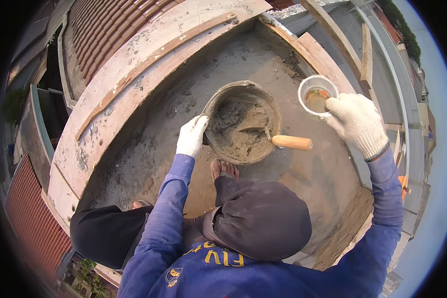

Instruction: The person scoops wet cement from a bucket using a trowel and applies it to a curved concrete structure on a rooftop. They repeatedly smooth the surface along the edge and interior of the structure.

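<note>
A round bucket (278, 116) of wet grey mortar (243, 134) stands on the concrete floor in front of me. My left hand (191, 135), in a white knit glove, is closed on the bucket's left rim. A trowel rests in the mortar, its blade partly sunk and its wooden handle (293, 142) sticking out over the right rim. To the right of the bucket, my gloved right hand (357, 119) grips a translucent plastic cup (304, 92) by its side. Some yellowish liquid and a small orange patch show inside the cup.
Around the concrete floor (303, 184) runs a low wall, with a long wooden strip (149, 62) lying on its left top. Timber beams (335, 35) stand at the upper right. Tiled roofs (116, 30) lie beyond the wall. My bare toes (224, 168) are just below the bucket.
</note>
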Demonstrator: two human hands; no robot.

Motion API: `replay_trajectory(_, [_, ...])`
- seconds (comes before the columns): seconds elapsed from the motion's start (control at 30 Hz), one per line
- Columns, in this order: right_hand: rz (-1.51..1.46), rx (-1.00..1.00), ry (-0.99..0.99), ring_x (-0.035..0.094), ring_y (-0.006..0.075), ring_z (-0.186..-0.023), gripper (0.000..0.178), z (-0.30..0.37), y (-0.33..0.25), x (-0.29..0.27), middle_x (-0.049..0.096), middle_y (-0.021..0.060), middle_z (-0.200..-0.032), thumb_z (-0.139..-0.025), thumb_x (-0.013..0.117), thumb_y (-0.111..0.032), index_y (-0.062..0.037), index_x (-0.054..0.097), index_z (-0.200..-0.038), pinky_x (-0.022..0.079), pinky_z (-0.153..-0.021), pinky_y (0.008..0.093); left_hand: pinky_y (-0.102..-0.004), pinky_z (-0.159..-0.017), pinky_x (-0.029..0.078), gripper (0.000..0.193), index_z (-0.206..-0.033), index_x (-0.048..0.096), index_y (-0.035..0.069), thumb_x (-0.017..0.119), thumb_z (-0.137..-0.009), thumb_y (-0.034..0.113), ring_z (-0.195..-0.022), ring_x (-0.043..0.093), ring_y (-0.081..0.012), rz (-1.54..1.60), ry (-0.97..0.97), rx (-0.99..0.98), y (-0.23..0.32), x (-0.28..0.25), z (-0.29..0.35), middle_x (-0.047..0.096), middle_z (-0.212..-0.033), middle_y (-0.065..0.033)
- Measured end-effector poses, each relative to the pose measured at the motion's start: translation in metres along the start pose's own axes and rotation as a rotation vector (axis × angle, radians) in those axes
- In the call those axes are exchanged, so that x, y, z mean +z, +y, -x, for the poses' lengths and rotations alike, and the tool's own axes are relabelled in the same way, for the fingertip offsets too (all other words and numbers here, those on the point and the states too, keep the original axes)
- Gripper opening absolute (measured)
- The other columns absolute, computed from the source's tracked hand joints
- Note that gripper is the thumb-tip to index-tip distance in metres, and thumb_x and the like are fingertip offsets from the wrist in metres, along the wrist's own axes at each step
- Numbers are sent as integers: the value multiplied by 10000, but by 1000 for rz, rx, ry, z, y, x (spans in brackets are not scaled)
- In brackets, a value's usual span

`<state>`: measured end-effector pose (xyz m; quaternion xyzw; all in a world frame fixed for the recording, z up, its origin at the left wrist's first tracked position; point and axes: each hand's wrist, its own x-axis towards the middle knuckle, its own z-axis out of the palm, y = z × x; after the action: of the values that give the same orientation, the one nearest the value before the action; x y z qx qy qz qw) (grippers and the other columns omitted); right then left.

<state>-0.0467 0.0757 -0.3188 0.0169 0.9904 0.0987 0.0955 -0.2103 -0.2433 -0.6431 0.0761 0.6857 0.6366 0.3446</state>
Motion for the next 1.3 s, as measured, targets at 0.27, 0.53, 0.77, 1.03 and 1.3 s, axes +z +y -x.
replay_trajectory(0.27, [84, -190, -99, 737, 324, -801, 251, -36, -42, 11, 703, 119, -805, -924, 813, -367, -125, 748, -904, 553, -760, 480, -313, -814, 563, 431, -1365, 739, -20, 664, -1130, 334, -899, 652, -105, -14, 22, 2, 6, 4, 3, 759, -1046, -26])
replay_trajectory(0.53, [107, -196, -126, 751, 319, -770, 275, -44, -44, 26, 734, 107, -790, -906, 825, -398, -129, 769, -881, 559, -760, 465, -308, -894, 541, 437, -1362, 738, -25, 668, -1125, 335, -961, 638, -102, 25, 18, -49, 12, 6, 6, 761, -1055, -31])
replay_trajectory(0.77, [121, -105, -39, 741, 286, -740, 212, -24, -38, 38, 721, 74, -748, -877, 834, -372, -166, 785, -867, 545, -732, 450, -308, -892, 544, 437, -1370, 738, -24, 661, -1127, 331, -976, 645, -107, 9, 17, -31, 3, 4, 4, 767, -1080, -29])
replay_trajectory(1.03, [83, -68, -84, 729, 307, -772, 284, -8, -33, 51, 707, 101, -788, -873, 850, -391, -129, 771, -946, 542, -733, 466, -310, -848, 555, 414, -1351, 749, -18, 666, -1132, 323, -936, 651, -104, 53, 35, -29, 0, 6, 1, 767, -1080, -21])
replay_trajectory(1.3, [88, -85, -47, 750, 290, -738, 191, -12, -36, 60, 719, 88, -721, -826, 833, -337, -161, 769, -794, 547, -744, 453, -283, -898, 548, 423, -1381, 738, -32, 657, -1145, 310, -1004, 668, -90, 53, 9, -78, 8, 3, 5, 775, -1151, -17])
